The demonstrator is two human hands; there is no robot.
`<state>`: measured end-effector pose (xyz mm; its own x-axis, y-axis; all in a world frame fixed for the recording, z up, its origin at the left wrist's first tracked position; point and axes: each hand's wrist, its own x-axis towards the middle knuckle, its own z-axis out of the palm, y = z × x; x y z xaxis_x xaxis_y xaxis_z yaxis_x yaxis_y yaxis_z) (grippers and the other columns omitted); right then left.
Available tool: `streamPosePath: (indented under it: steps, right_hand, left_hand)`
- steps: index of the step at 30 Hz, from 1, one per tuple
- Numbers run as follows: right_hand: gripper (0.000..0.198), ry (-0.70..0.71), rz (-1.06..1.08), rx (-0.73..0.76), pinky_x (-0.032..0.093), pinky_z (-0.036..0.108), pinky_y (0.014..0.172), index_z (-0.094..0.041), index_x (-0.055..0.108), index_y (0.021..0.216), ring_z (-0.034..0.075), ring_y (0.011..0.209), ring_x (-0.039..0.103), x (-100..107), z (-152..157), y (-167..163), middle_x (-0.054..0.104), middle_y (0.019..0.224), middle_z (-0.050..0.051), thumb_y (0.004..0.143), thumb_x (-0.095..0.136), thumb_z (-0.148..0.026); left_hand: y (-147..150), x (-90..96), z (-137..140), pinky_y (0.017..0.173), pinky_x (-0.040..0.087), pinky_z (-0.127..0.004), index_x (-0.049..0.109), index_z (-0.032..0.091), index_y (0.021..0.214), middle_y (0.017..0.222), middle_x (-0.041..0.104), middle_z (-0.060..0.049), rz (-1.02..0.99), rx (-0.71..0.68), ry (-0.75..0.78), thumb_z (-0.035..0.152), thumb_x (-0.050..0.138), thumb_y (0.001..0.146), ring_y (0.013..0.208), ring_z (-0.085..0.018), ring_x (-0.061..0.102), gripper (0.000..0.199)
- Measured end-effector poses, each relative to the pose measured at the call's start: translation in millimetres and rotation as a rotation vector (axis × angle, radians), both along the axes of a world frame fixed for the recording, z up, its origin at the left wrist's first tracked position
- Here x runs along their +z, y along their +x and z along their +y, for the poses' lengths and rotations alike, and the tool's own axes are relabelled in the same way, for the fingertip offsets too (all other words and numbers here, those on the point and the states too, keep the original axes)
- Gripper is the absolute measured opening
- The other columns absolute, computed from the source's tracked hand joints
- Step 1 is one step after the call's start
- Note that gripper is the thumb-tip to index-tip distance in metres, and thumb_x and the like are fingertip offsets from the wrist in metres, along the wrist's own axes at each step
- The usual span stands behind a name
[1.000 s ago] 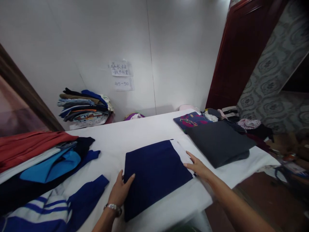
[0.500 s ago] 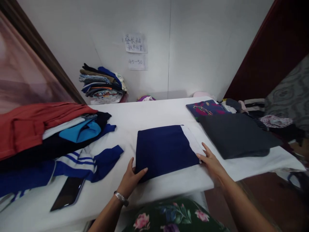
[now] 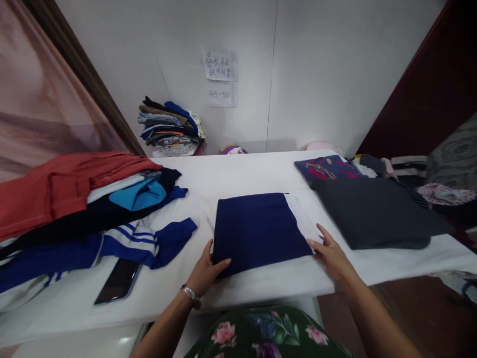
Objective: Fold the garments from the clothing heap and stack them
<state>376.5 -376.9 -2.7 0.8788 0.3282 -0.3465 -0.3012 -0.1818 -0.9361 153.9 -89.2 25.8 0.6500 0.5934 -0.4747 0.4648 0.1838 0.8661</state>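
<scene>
A folded navy garment (image 3: 257,231) with a white panel (image 3: 301,216) along its right side lies flat on the white-covered table. At its near left corner, my left hand (image 3: 206,271) has the thumb on top and the other fingers round the edge. My right hand (image 3: 330,252) pinches the near right corner, by the white part, between thumb and fingers. The undersides of both grips are hidden by the cloth. A silver bracelet (image 3: 191,296) circles my left wrist.
To the left lie a heap of clothes with a red garment (image 3: 70,184) and a blue striped one (image 3: 137,243), and a phone (image 3: 118,281). Right are a folded dark grey garment (image 3: 376,211) and a patterned one (image 3: 324,169). A clothes stack (image 3: 169,129) stands by the wall.
The view has shifted slightly left, so most things appear further right. Both hands keep about the same hold on the navy garment, which lies the same on the table.
</scene>
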Motion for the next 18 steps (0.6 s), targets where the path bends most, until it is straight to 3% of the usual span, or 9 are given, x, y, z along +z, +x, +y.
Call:
streamPosePath:
  steps: [5,11,13,15,18]
  right_hand:
    - [0.097,0.158,0.125,0.023,0.059,0.035,0.076,-0.030,0.024,0.148,0.025,0.098,0.064,7.5,-1.5,0.1,0.060,0.114,0.008,0.067,0.075,-0.045]
    - [0.100,0.112,0.080,0.025,0.058,0.035,0.068,-0.030,0.025,0.149,0.023,0.082,0.065,8.6,1.3,-2.1,0.061,0.099,0.006,0.064,0.077,-0.043]
    - [0.097,0.065,0.056,0.051,0.056,0.034,0.068,-0.031,0.027,0.148,0.023,0.081,0.065,7.9,-0.4,1.1,0.062,0.102,0.007,0.065,0.076,-0.045]
    - [0.095,0.019,0.040,0.060,0.054,0.035,0.073,-0.033,0.029,0.147,0.023,0.087,0.065,7.8,-1.8,6.2,0.060,0.113,0.009,0.066,0.075,-0.048]
    - [0.093,0.023,0.046,0.036,0.049,0.037,0.085,-0.035,0.028,0.147,0.026,0.106,0.061,9.7,0.5,14.1,0.053,0.132,0.012,0.068,0.073,-0.050]
  left_hand:
    - [-2.8,4.5,-1.2,0.066,0.057,-0.032,0.033,0.022,0.141,0.119,0.064,-0.014,-0.035,0.000,-0.183,0.043,0.077,0.067,0.095,-0.027,0.067,0.088]
    - [-7.6,0.8,-4.2,0.056,0.054,-0.030,0.047,0.013,0.129,0.106,0.069,-0.015,0.018,-0.065,0.020,0.047,0.078,0.059,0.084,-0.027,0.068,0.085]
    - [-7.7,3.1,0.2,0.053,0.053,-0.030,0.051,0.013,0.127,0.099,0.071,-0.012,0.059,-0.125,0.089,0.049,0.077,0.060,0.077,-0.026,0.068,0.080]
    - [-4.5,8.7,6.9,0.059,0.055,-0.030,0.058,0.014,0.119,0.096,0.072,-0.010,0.071,-0.151,0.109,0.047,0.076,0.063,0.080,-0.026,0.069,0.067]
    - [8.3,18.2,17.7,0.077,0.055,-0.027,0.060,0.014,0.119,0.107,0.070,-0.010,0.069,-0.012,0.061,0.040,0.071,0.073,0.096,-0.024,0.067,0.054]
